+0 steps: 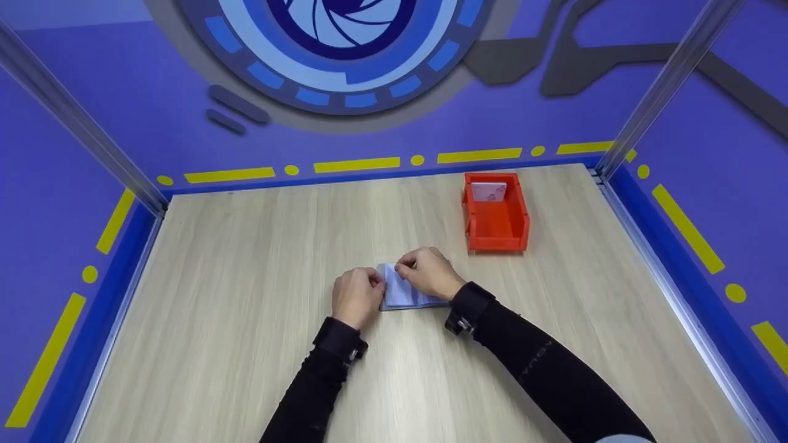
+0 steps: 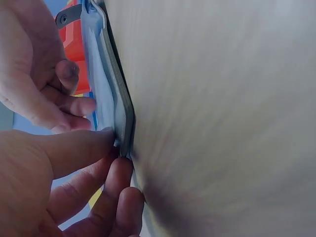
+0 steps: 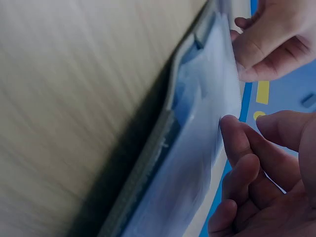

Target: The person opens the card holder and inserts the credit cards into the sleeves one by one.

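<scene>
An open card holder (image 1: 403, 294) with clear plastic sleeves lies on the table, and its grey-blue cover edge (image 2: 123, 108) shows in the left wrist view. A strap with a snap button (image 2: 64, 19) sticks out from its far end there. My left hand (image 1: 357, 298) pinches the holder's left edge between thumb and fingers. Above the sleeves is my right hand (image 1: 431, 274), its fingers bent loosely. In the right wrist view its index fingertip (image 3: 229, 123) touches the edge of a sleeve (image 3: 197, 133), while the thumb stands apart from it.
A red open-front bin (image 1: 497, 240) stands on the table beyond my right hand, with a pinkish-white printed card (image 1: 489, 192) leaning at its back. Blue walls (image 1: 345, 144) with yellow marks close off the back and sides of the wooden table (image 1: 246, 258).
</scene>
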A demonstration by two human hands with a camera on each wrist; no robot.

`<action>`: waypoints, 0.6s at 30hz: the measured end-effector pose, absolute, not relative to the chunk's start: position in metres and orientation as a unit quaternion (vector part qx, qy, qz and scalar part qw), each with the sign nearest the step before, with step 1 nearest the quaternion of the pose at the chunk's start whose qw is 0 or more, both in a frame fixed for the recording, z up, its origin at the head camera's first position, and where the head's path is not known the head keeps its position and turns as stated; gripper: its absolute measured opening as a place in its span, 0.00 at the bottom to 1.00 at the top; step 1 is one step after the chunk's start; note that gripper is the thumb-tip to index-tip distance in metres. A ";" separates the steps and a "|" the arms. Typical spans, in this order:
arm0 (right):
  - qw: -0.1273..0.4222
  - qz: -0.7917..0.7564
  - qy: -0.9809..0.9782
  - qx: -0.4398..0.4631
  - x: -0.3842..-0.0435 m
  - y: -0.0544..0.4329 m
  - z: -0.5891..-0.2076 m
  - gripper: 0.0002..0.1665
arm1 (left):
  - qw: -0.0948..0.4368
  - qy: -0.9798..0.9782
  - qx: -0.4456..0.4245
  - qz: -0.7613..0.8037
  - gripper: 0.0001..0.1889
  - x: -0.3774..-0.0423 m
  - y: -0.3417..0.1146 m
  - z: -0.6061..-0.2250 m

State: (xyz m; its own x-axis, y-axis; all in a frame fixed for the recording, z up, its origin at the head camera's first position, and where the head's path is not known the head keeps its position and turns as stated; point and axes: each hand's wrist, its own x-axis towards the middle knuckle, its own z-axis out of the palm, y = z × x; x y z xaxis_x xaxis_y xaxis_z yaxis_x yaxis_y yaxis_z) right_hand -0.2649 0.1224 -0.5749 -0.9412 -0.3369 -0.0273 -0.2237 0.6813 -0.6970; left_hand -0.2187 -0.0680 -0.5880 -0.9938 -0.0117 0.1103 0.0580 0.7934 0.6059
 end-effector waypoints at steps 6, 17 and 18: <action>0.053 -0.355 0.918 -0.167 -0.259 0.120 -0.572 0.11 | 0.078 -0.945 -0.012 -0.317 0.08 -0.219 -0.067 -0.582; 0.008 -0.341 0.918 -0.204 -0.251 0.136 -0.562 0.09 | 0.077 -0.957 -0.026 -0.277 0.18 -0.218 -0.063 -0.590; 0.012 -0.342 0.918 -0.202 -0.251 0.140 -0.560 0.10 | 0.074 -0.957 -0.024 -0.278 0.18 -0.218 -0.063 -0.590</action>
State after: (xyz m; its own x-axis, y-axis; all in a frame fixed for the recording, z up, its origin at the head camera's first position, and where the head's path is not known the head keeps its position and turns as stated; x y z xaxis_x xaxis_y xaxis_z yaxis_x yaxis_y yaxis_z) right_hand -0.2511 0.1404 -0.5599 -0.9180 -0.3793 0.1159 -0.3626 0.6842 -0.6328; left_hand -0.2184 -0.0630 -0.5905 -0.9881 0.0044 0.1540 0.0862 0.8443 0.5289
